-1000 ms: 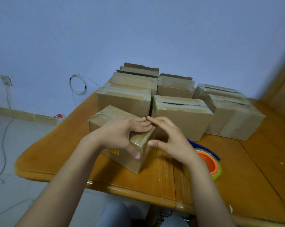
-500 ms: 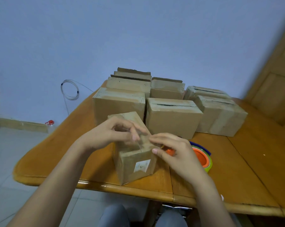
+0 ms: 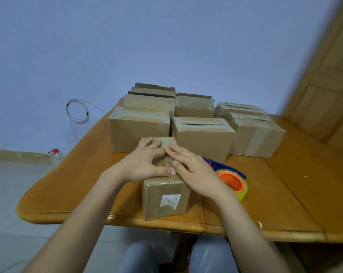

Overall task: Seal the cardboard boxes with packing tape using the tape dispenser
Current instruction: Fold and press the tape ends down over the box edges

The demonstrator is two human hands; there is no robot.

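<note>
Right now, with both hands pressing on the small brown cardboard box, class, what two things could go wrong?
1. Only the left hand and right hand hold the flaps of the small brown cardboard box shut; reaching for the orange-cored tape dispenser frees one, so flaps may spring up.
2. The box stands near the front edge of the wooden table; a push might slide it off.

Soft, even, fairly dim light with a bluish cast; shadows on the table [image 3: 284, 194] are faint. A pale sheen runs along its near edge. The box [image 3: 164, 198] there is sharp; right of the table, the door [image 3: 328, 85] bends and smears.
</note>
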